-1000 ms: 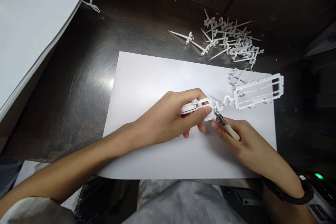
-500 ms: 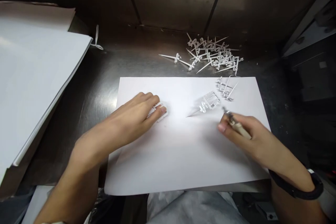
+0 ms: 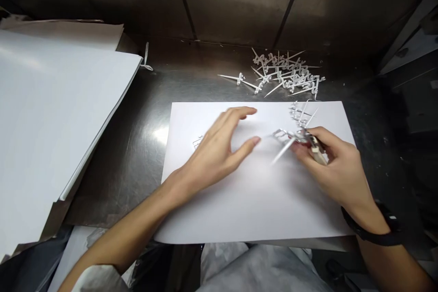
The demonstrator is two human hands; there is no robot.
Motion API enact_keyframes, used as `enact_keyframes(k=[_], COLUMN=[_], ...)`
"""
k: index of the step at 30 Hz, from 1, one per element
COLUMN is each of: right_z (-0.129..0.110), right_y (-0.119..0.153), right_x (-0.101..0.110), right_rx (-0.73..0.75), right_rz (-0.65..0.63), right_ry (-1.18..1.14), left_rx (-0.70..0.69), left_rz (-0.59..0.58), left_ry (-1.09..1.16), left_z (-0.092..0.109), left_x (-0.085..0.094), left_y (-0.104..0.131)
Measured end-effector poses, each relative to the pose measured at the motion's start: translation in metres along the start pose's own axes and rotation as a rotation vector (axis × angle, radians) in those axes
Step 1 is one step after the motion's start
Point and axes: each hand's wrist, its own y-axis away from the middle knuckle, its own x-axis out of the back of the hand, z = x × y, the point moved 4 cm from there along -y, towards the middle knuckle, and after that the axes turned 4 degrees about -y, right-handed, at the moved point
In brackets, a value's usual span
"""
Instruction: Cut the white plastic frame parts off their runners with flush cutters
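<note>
Left hand (image 3: 219,150) spread, empty. Right hand (image 3: 342,169) grips cutters (image 3: 319,154), white sprue (image 3: 297,137) at its fingertips, over the paper (image 3: 256,210). Probably light, stiff; spike (image 3: 283,151) might snap, so grab the thicker middle.

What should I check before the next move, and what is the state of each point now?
1. Left hand free: ok, open and holding nothing.
2. Pliers in the right hand: ok.
3. Plier tips closed: cannot tell, blurred.
4. Spiky white piece by the right fingers firmly held: cannot tell, blurred.
5. All scraps off the paper: not ok, a few scraps lie near its far edge.
6. Pile beyond the paper, away from both hands: ok.
</note>
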Motion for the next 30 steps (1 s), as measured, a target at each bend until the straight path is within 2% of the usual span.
enact_keyframes(k=[4,6,9,11,14,19,24,30], right_z=[-0.002,-0.001,0.004,0.008,0.012,0.007,0.013,0.03], right_y=[0.007,0.011,0.014,0.013,0.007,0.003,0.01,0.023], right_x=[-0.004,-0.006,-0.007,-0.005,0.001,0.005,0.0,0.003], right_rx=[-0.248,-0.348,-0.436,-0.432,-0.407,-0.518,-0.565,-0.572], right_rz=[-0.297,-0.372,-0.412,-0.354,-0.197,-0.05,-0.069,-0.144], right_ry=[-0.317,-0.454,-0.585,-0.656,-0.771,-0.921,-0.936,-0.958], left_rx=[0.021,0.058,0.131,0.201,0.319,0.356,0.413,0.481], left_rz=[-0.294,-0.406,-0.477,-0.464,-0.355,-0.205,-0.163,-0.128], left_ry=[0.321,0.438,0.568,0.722,0.996,1.173,1.478,1.564], left_z=[0.009,0.013,0.017,0.018,0.015,0.007,0.003,0.001], left_x=[-0.021,-0.03,-0.037,-0.038,-0.033,-0.022,-0.013,-0.008], left_y=[0.004,0.007,0.01,0.011,0.009,0.002,-0.002,-0.002])
